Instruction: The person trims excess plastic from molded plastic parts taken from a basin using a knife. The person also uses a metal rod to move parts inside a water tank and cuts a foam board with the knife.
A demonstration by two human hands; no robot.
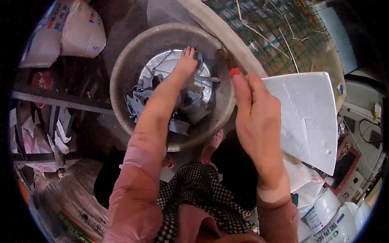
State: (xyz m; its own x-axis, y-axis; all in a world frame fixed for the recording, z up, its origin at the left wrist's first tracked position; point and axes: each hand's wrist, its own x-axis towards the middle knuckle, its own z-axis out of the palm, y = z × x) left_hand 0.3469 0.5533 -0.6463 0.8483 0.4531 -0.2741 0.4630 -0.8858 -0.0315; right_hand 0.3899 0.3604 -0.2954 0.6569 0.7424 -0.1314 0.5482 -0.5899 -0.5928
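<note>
My left hand (pixel 187 62) reaches into a large round basin (pixel 120 67), fingers stretched out and apart. A dark grey part (pixel 199 59) lies against the thumb side of this hand; the thumb itself is hidden. Several curved grey plastic-looking pieces (pixel 139 99) are heaped at the basin's left, and another grey piece (pixel 190 99) sits nearer the middle. Beneath them shows a shiny silver round surface (pixel 172 60). Outside the basin's right rim, my right hand (pixel 257 109) is closed, pinching a small red object (pixel 234 72) between thumb and fingers; its kind is not clear.
A white foam sheet (pixel 304 113) stands right of my right hand. Green netting (pixel 275 28) covers something at the top right. White sacks (pixel 83 30) are at the upper left, above a dark metal rack (pixel 60 101). White containers (pixel 324 210) stand at the lower right.
</note>
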